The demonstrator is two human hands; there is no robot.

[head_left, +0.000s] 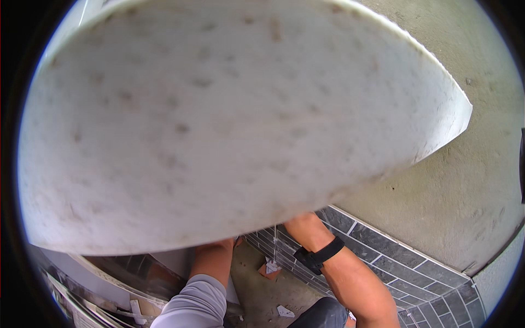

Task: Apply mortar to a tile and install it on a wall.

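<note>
A large white slab with grey speckles (235, 126) fills most of the upper view, very near the camera. Its lower edge cuts across both of my wrists. My left hand (221, 244), below a grey sleeve, goes up behind this edge, and its fingers are hidden. Just left of the grey-tiled wall, my right hand (302, 223) also disappears behind the slab; a black wristband (322, 254) circles that wrist. Whether either hand grips or touches the slab cannot be seen.
Dark grey brick-shaped tiles (377, 246) with pale joints cover the lower wall on the right. Bare plaster (437, 202) rises above them. Below lie a reddish tile piece (269, 272) and a white fragment (285, 311) on the floor. Assorted clutter (136, 311) stands lower left.
</note>
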